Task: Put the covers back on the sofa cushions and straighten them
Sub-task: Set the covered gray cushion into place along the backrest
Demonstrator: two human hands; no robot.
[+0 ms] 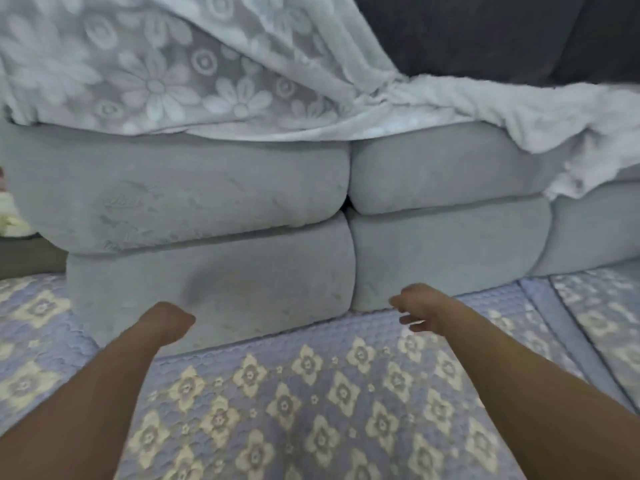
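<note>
Your left hand [173,320] is curled into an empty fist; your right hand [414,306], loosely curled, holds nothing. Both reach toward the lower cushions at mid-frame. The lace cover [145,71] lies bunched across the top, upper left, with a plush white throw [519,112] at upper right. It looks light, limp and snaggable: take it by an edge. Four cushions [207,188] show fully, stacked two on two, and a fifth partly at right.

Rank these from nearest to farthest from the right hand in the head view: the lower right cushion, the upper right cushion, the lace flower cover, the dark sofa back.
From the right hand:
1. Lower right cushion, just beyond the fingers.
2. Upper right cushion, stacked above it.
3. Lace flower cover, draped over the top, to the left.
4. Dark sofa back, top right, behind everything.
</note>
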